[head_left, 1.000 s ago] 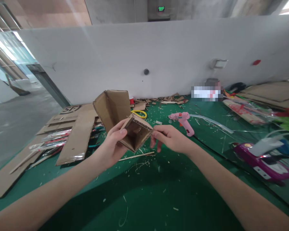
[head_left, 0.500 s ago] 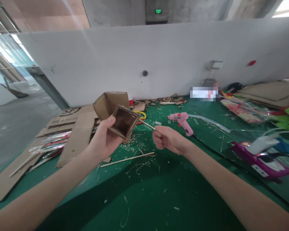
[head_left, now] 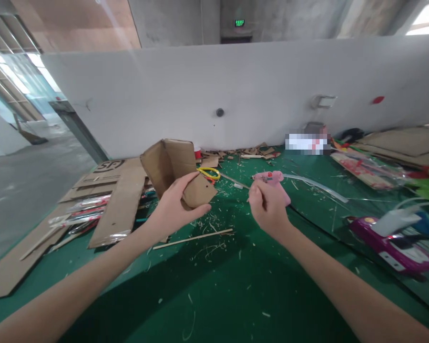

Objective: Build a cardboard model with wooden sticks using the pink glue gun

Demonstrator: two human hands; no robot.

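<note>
Head view shows me the left hand [head_left: 175,204] grasping the small cardboard box [head_left: 197,193] left of centre, the right hand [head_left: 270,206] pinching a thin stick [head_left: 230,178], seemingly mid-fitting, so the next move calls for steady aim at the hole [head_left: 207,186].

The small box [head_left: 197,193] in my left grip [head_left: 173,205] is brown with a dark spot [head_left: 207,186], and the thin stick [head_left: 234,181] in my right grip [head_left: 268,205] is light brown. My table [head_left: 218,305] is green. I see a pink glue gun [head_left: 285,193], a purple and white power strip [head_left: 373,243], and brown cardboard [head_left: 131,166] with black letters [head_left: 109,165].
</note>
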